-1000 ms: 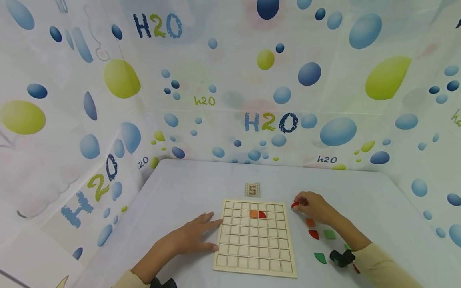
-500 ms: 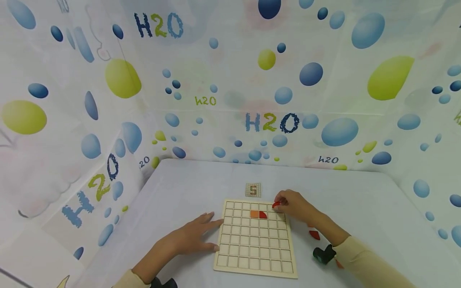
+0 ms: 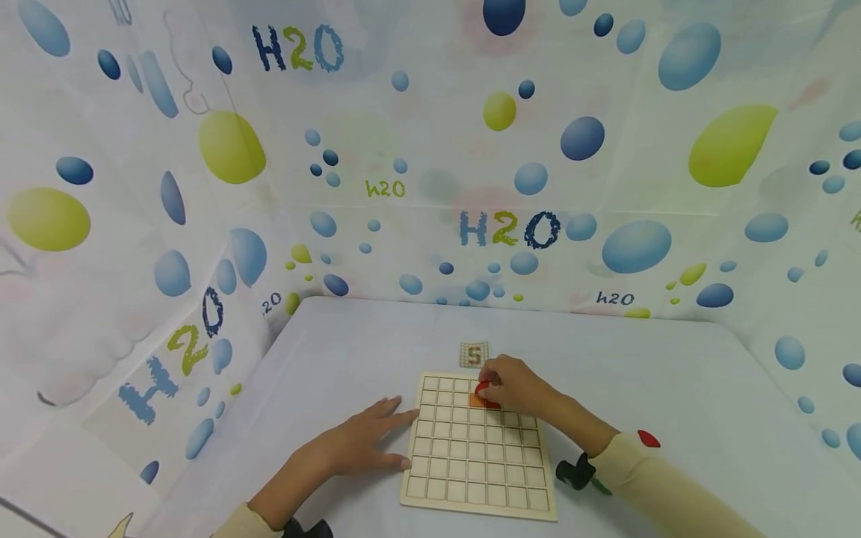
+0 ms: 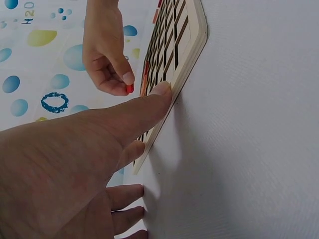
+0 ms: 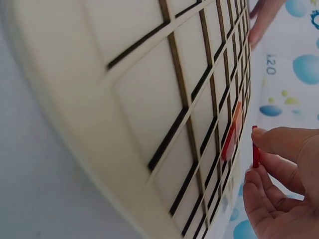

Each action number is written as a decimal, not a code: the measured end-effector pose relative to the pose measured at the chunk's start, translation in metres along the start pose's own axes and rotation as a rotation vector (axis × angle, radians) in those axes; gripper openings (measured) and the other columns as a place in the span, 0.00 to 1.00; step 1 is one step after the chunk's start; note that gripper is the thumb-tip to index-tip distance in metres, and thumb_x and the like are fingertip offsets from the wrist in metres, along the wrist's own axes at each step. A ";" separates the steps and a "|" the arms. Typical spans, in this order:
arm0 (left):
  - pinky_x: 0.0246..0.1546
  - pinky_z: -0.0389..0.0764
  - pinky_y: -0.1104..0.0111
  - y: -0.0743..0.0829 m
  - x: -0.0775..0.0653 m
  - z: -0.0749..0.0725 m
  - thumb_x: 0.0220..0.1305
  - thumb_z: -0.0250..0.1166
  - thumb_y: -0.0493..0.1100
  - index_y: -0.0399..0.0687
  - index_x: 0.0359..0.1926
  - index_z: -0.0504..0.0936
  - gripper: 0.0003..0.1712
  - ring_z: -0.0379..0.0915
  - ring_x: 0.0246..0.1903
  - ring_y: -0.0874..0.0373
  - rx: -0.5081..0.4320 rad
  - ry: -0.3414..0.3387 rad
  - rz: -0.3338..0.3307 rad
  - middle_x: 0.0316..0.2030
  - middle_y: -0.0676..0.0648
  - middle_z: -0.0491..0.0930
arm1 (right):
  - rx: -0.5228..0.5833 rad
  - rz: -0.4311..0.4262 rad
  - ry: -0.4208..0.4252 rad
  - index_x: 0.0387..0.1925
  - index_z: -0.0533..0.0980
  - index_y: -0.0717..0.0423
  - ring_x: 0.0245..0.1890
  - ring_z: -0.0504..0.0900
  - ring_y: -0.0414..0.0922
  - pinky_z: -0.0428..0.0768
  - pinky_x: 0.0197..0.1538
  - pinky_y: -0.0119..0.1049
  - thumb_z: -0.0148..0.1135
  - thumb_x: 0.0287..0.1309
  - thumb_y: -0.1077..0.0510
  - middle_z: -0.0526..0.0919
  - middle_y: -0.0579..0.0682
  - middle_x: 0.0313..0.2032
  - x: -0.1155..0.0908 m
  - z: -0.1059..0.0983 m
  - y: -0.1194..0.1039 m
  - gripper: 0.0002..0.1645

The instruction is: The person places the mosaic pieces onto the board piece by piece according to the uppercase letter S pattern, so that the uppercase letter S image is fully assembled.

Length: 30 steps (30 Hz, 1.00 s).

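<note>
A small flat red piece (image 3: 481,387) is pinched between the thumb and fingers of my right hand (image 3: 516,385), over the upper part of the wooden grid board (image 3: 457,467). In the right wrist view the red piece (image 5: 255,147) stands edge-on, raised off the board. Beneath that hand, an orange square (image 3: 475,400) and a red quarter-round piece (image 3: 493,405) lie in neighbouring cells, the red one partly covered. My left hand (image 3: 353,444) lies spread at the board's left side, its thumb and index fingertips right at the edge, as the left wrist view also shows.
Behind the board lies a small card (image 3: 474,355) with a gridded pattern. Right of the board, a red piece (image 3: 649,438) and a green piece (image 3: 601,487) show around the right sleeve, which covers others. A printed cloth wall (image 3: 430,187) closes off the table's back.
My right hand has moved left from beside the board to above its upper cells, carrying the red piece. The sleeve now hides most loose pieces. My left hand has stayed in place.
</note>
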<state>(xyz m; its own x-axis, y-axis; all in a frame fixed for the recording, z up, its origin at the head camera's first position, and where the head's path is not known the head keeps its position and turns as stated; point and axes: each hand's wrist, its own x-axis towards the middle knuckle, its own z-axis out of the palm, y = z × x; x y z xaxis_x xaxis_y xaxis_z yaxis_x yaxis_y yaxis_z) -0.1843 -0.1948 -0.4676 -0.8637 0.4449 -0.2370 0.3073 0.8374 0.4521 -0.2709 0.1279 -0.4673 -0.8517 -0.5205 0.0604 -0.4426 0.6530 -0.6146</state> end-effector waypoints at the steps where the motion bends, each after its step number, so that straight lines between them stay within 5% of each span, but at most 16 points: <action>1: 0.75 0.61 0.37 0.000 0.000 0.000 0.61 0.72 0.70 0.69 0.79 0.68 0.48 0.48 0.82 0.38 -0.004 -0.001 0.001 0.82 0.42 0.56 | 0.002 -0.010 -0.007 0.44 0.82 0.58 0.40 0.76 0.42 0.81 0.44 0.34 0.70 0.67 0.61 0.80 0.48 0.40 0.001 0.001 -0.002 0.07; 30: 0.75 0.61 0.36 -0.002 -0.001 0.001 0.62 0.70 0.71 0.68 0.80 0.66 0.48 0.47 0.82 0.37 0.001 -0.003 0.019 0.83 0.41 0.55 | -0.028 -0.115 -0.127 0.38 0.82 0.58 0.41 0.79 0.43 0.83 0.45 0.41 0.71 0.67 0.65 0.81 0.50 0.40 0.013 0.020 -0.033 0.03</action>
<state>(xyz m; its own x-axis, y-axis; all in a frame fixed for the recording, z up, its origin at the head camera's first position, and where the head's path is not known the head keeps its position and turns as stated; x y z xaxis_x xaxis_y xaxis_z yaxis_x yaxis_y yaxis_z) -0.1833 -0.1965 -0.4690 -0.8566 0.4613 -0.2311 0.3237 0.8293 0.4555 -0.2617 0.0886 -0.4616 -0.7535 -0.6569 0.0282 -0.5445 0.5994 -0.5867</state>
